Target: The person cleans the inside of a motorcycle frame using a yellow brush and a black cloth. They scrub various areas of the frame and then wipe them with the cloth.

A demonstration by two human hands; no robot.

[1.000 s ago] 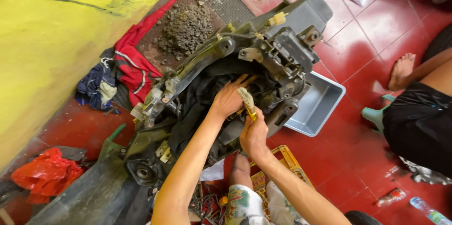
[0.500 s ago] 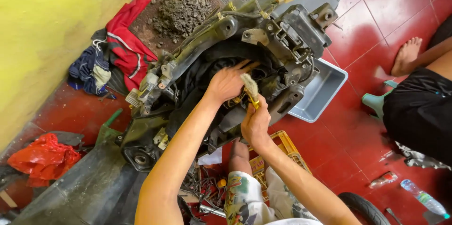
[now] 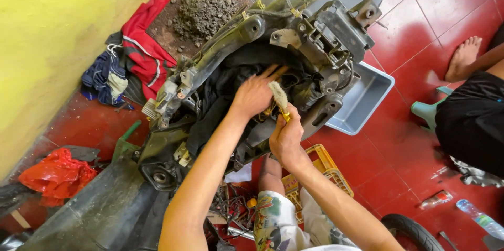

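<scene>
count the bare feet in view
1: a co-worker's bare foot on the red tiled floor at upper right, beyond the grey plastic tray. Others may be hidden.

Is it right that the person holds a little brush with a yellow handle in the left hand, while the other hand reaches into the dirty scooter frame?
Not quite: the brush with the yellow handle is in the right hand. The left hand is the one reaching into the dirty scooter frame. The head view shows both.
</scene>
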